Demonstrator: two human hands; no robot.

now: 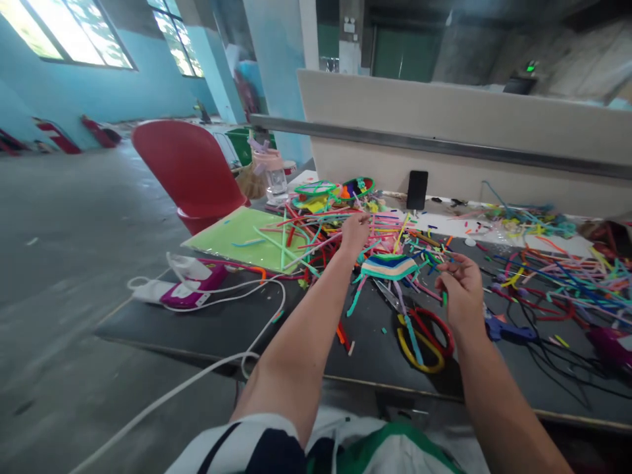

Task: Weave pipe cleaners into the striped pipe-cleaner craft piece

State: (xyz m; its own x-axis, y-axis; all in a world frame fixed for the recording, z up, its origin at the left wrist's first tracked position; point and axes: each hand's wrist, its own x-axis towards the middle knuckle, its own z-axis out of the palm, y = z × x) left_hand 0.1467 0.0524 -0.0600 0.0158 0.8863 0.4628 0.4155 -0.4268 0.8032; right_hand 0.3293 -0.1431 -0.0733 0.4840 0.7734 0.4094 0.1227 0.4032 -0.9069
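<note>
Over the heap of coloured pipe cleaners [326, 227], my left hand [354, 236] reaches in with its fingers pinched; what is between them is too small to make out. My right hand [463, 289] is closed, thumb against fingers, and a short green pipe cleaner piece [444, 299] shows at its edge. Between the hands lies a striped panel of blue, white, cream and teal pipe cleaners [388, 266], with loose ends hanging from it. Scissors with red and yellow handles [419, 352] lie just below, a light blue pipe cleaner [413, 339] across them.
A green sheet [237, 240] and a purple glue gun [192, 288] with a white cable lie at left. Behind are a bottle [274, 174] and a phone [417, 189] leaning on the partition [444, 112]. More pipe cleaners [557, 283] and a blue-handled tool [511, 329] lie right.
</note>
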